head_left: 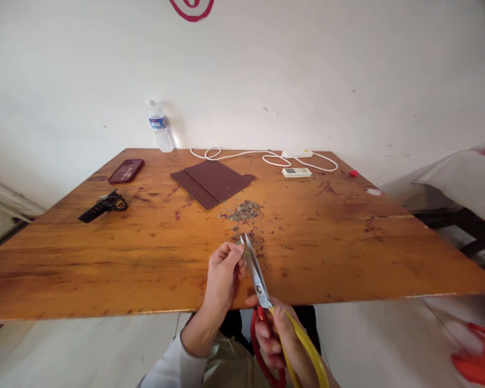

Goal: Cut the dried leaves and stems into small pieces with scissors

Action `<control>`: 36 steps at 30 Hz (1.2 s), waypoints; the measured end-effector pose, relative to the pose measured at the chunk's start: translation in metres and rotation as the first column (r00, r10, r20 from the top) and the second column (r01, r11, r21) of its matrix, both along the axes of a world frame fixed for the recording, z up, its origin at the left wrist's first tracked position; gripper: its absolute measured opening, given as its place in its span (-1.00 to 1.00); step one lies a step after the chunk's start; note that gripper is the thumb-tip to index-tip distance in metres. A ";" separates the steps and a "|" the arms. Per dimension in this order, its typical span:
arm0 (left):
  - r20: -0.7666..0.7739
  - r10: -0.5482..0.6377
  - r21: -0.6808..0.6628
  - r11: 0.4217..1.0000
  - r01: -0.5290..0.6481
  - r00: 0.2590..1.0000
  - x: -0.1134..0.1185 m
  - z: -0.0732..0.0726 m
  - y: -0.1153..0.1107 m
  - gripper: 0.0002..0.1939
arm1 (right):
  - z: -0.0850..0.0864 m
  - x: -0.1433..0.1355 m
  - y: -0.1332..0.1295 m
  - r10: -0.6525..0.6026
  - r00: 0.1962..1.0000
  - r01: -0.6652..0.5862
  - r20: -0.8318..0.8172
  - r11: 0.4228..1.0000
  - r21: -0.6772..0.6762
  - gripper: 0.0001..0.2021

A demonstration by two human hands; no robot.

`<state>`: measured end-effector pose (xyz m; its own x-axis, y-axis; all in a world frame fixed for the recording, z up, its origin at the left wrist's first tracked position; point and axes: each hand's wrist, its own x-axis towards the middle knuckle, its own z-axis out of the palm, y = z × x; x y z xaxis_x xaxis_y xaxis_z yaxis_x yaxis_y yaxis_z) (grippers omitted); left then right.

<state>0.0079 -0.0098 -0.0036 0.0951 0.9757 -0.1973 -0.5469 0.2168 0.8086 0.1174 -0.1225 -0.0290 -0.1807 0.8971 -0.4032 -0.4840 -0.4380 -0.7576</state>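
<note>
My right hand (pixel 283 328) is wrapped round the handles of a pair of scissors (pixel 259 285), one red and one yellow. Their blades stand slightly apart and point away from me over the table's near part. Just left of the blades, my left hand (pixel 221 275) is closed in a pinch, its fingertips beside the blade tips. A small greenish bit shows at those fingertips, too small to name. Beyond the hands lies a small heap of dry, thin clippings (pixel 244 210). More scraps are scattered between this heap and the scissors.
On the wooden table (pixel 145 275) lie two dark red boards (pixel 214 183), a phone (pixel 126 171), a black strapped object (pixel 104 206) and a small pale device (pixel 296 172). A water bottle (pixel 160 129) and a white power strip with cord (pixel 298 154) are along the wall.
</note>
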 end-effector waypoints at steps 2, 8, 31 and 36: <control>-0.004 -0.002 0.004 1.000 0.002 1.000 0.000 0.001 0.000 -0.63 | 0.000 0.001 0.000 0.025 1.000 -0.025 0.006 1.000 -0.008 -0.29; 0.014 0.006 0.009 1.000 -0.006 1.000 0.001 0.002 0.000 -0.66 | 0.004 0.002 -0.002 0.029 0.998 -0.030 0.049 0.999 0.017 -0.33; -0.007 0.033 0.055 0.998 -0.032 0.999 -0.002 0.002 -0.004 -0.79 | -0.001 -0.009 -0.006 -0.088 0.994 0.081 0.070 0.992 0.098 -0.37; -0.114 -0.047 0.074 0.996 0.056 0.992 -0.003 -0.001 -0.007 -0.78 | 0.004 -0.012 -0.006 -0.138 0.989 0.135 0.049 0.989 0.056 -0.39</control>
<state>0.0051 -0.0168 -0.0050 0.1270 0.9828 -0.1339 -0.4415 0.1769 0.8796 0.1058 -0.1286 -0.0252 -0.0347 0.9320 -0.3609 -0.4950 -0.3297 -0.8039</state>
